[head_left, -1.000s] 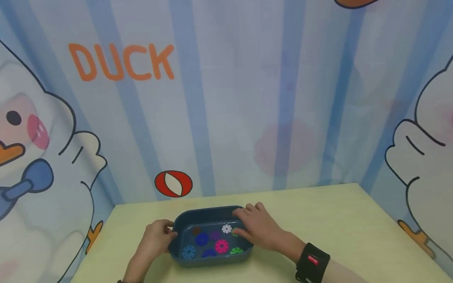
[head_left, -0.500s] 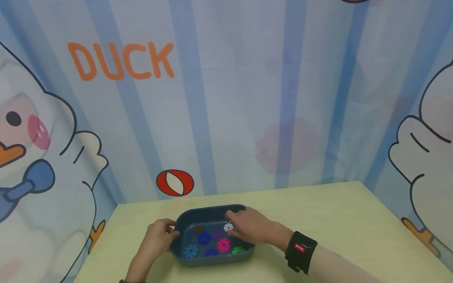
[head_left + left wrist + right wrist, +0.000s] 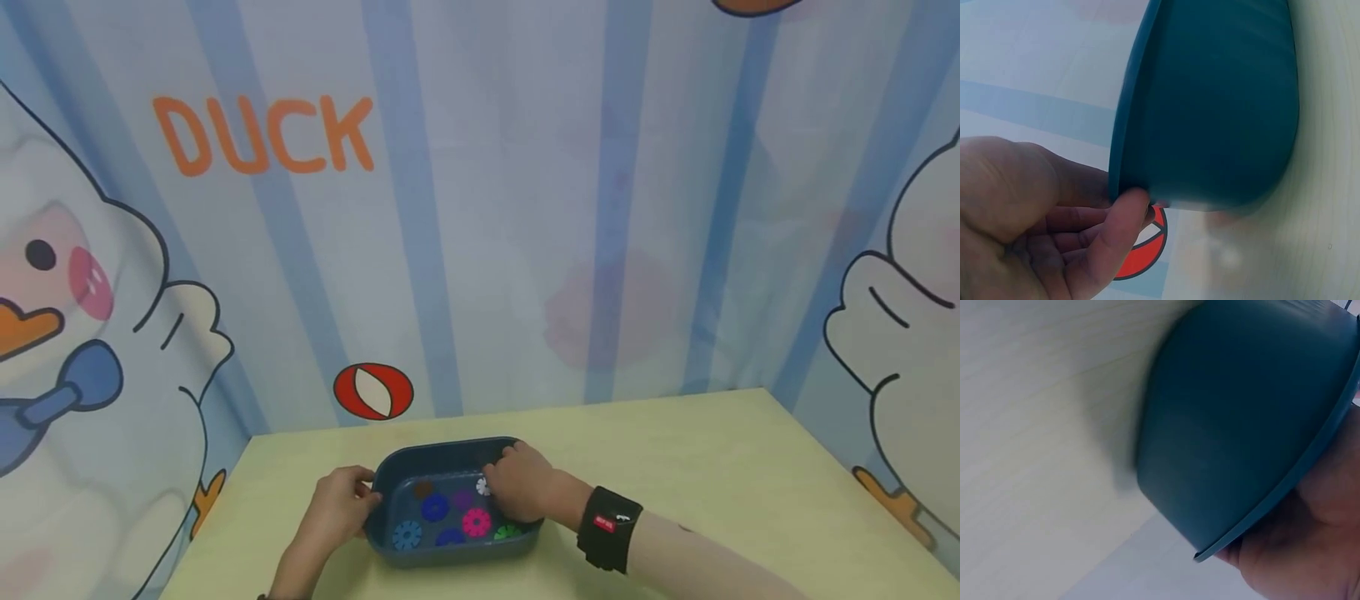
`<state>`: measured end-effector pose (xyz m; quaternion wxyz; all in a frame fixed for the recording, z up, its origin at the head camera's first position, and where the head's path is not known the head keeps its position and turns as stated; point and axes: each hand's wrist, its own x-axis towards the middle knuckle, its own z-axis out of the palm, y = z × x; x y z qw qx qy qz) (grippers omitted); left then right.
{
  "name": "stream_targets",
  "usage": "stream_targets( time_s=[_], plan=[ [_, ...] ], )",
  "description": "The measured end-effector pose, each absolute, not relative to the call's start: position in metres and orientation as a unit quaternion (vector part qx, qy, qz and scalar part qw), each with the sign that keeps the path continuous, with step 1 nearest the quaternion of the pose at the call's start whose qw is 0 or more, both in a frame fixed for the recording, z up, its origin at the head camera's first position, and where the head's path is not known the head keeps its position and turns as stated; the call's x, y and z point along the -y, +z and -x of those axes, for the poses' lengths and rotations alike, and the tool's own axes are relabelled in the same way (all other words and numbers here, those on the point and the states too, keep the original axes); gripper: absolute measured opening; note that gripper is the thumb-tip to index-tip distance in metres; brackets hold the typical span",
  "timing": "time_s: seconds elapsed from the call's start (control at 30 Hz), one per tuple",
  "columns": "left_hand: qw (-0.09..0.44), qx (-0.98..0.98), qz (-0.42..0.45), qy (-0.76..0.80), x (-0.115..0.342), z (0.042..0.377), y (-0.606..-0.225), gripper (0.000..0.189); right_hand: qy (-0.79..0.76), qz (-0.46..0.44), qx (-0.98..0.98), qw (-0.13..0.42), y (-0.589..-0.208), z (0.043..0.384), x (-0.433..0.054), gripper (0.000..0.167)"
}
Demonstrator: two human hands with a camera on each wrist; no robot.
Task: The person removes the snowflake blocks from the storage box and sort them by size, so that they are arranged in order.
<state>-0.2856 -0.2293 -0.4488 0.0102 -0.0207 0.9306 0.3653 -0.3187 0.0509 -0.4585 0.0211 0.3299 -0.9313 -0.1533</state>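
Note:
A dark blue-green plastic basin (image 3: 450,555) stands on the table with several notched plastic discs lying inside. Among them are a pink disc (image 3: 476,522), a white disc (image 3: 482,486), a light blue disc (image 3: 407,535) and a green disc (image 3: 507,532). My left hand (image 3: 337,504) pinches the basin's left rim between thumb and fingers, as the left wrist view also shows. Over the right rim, my right hand (image 3: 521,483) reaches down into the basin with bent fingers. Its fingertips are hidden, and the basin wall (image 3: 1222,437) blocks them in the right wrist view.
The pale yellow table (image 3: 660,467) extends around the basin. Behind it hangs a striped blue curtain (image 3: 510,208) printed with ducks and a red ball (image 3: 373,392).
My right hand has moved left from the right rim and down into the basin, covering the green disc at its right end. The left hand keeps its hold on the rim.

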Motion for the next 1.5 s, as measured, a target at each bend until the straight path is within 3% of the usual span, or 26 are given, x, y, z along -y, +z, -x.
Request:
stream_targets(
  time_s=[0.63, 0.87, 1.0, 1.27, 1.5],
  plan=[
    [0.001, -0.931, 0.002, 0.365, 0.229, 0.282, -0.450, 0.032, -0.209, -0.294, 0.932, 0.014, -0.465, 0.319, -0.039, 0.014],
    [0.001, -0.931, 0.003, 0.365, 0.225, 0.282, -0.451, 0.031, -0.195, -0.289, 0.937, 0.007, -0.462, 0.321, -0.040, 0.021],
    [-0.002, -0.932, -0.001, 0.363, 0.224, 0.282, -0.453, 0.030, -0.123, -0.315, 0.941, 0.004, -0.459, 0.321, -0.049, 0.012],
    [-0.008, -0.936, -0.009, 0.353, 0.226, 0.283, -0.447, 0.031, 0.090, -0.380, 0.920, 0.028, -0.439, 0.322, -0.075, 0.016],
    [-0.001, -0.933, -0.008, 0.359, 0.226, 0.284, -0.450, 0.031, 0.149, -0.363, 0.920, 0.010, -0.437, 0.320, -0.090, 0.012]
  ],
)
